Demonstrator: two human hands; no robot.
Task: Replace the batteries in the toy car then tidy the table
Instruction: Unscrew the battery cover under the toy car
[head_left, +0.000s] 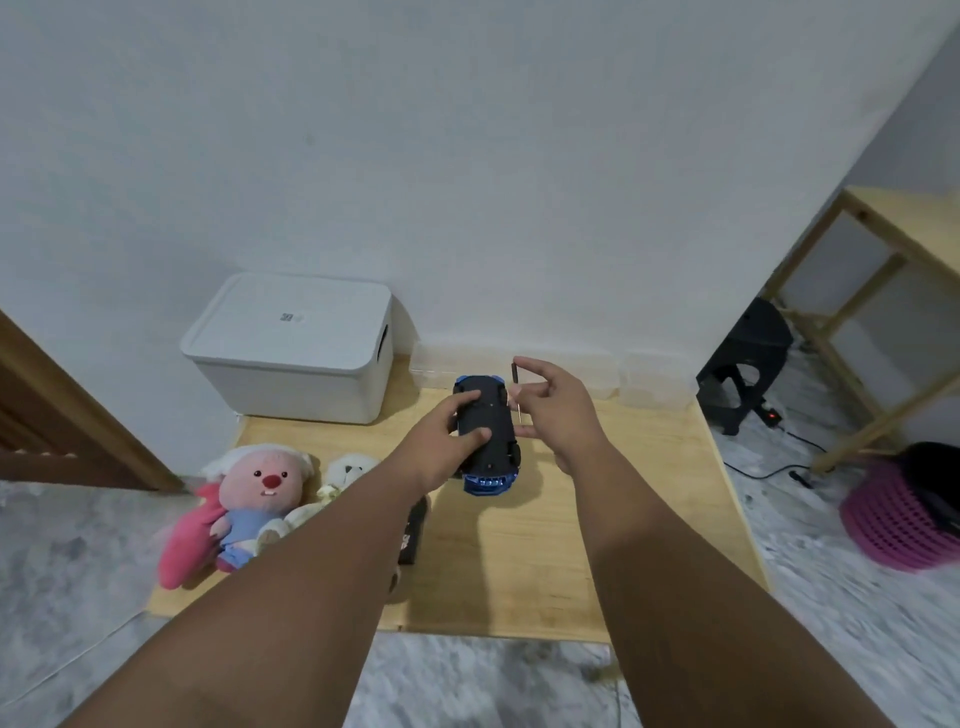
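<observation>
The blue toy car (492, 470) is turned upside down, its black underside facing up, held above the wooden table (597, 519). My left hand (447, 441) grips the car from the left, thumb and fingers curled over the underside. My right hand (558, 410) pinches a small screwdriver (517, 387) upright, its thin metal tip pointing down beside the car's right edge.
A white lidded storage box (291, 348) stands at the back left of the table. A pink plush toy (244, 509) and a cream plush toy (343, 473) lie at the left. A dark flat object (413, 530) lies partly under my left arm. Clear plastic containers (639, 379) sit against the wall.
</observation>
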